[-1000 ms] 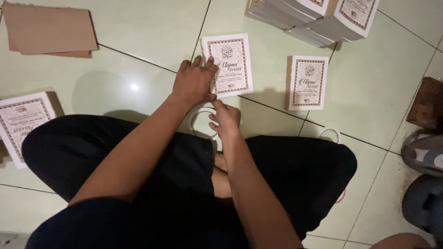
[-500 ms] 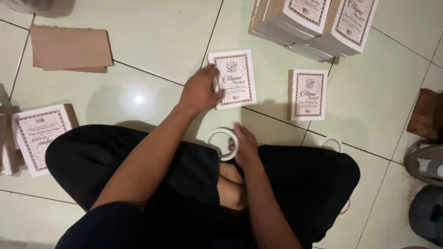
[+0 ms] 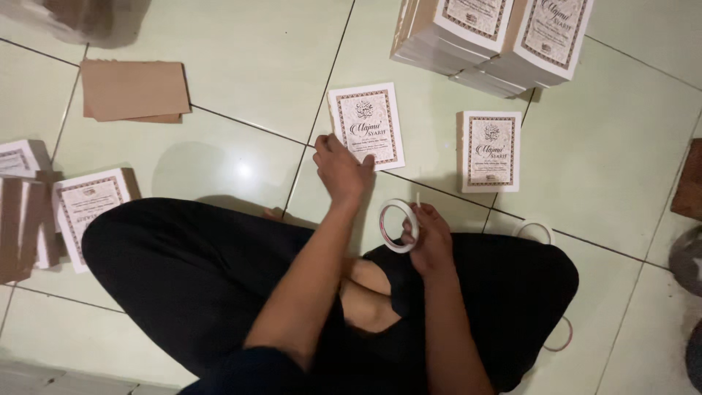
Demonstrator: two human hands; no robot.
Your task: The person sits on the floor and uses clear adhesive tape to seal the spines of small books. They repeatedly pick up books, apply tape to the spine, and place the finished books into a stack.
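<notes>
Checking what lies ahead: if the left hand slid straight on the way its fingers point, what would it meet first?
The left hand already reaches the lower edge of the white booklet on the floor; that booklet comes first, though actual contact is unclear.

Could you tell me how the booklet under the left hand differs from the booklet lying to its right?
The left booklet lies tilted on the floor and the left hand touches its lower corner; the right booklet lies nearly square to the view with no hand on it. The left booklet looks flat and thin, while the right booklet shows a thick page edge along its left side. Both have white covers with a dark ornate border.
</notes>
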